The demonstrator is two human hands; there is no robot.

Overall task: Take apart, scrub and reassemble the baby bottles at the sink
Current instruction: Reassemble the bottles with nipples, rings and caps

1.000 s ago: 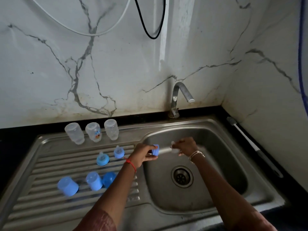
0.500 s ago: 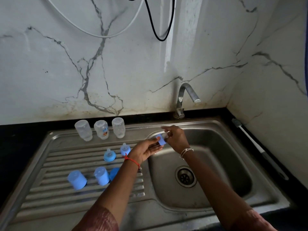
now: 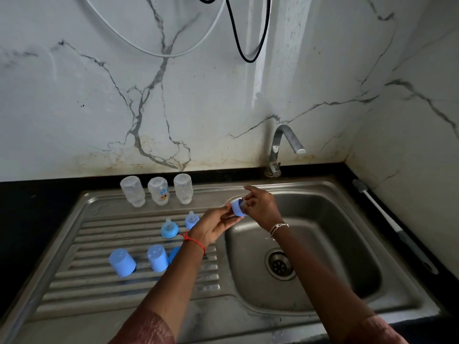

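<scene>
A second ago the hands were apart. Now they meet over the rear-left corner of the steel sink basin [image 3: 335,264]. The left hand [image 3: 213,225] pinches a small blue plastic screw ring [image 3: 238,207], and the right hand [image 3: 260,207] curls its fingers onto the ring's far end, probably seating a teat that is hidden from view. So reassembly is under way.

Smooth blue domed caps [image 3: 122,262] lie near the front of the ribbed steel drainboard [image 3: 99,281]. Two ringed soft teats [image 3: 169,228] sit midway, and three clear plastic bottles [image 3: 158,190] stand along its back edge.

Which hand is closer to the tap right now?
Right. The right hand is in front of the tap, slightly left of it; the left hand is farther left and nearer the person. Both hold the blue collar.
</scene>
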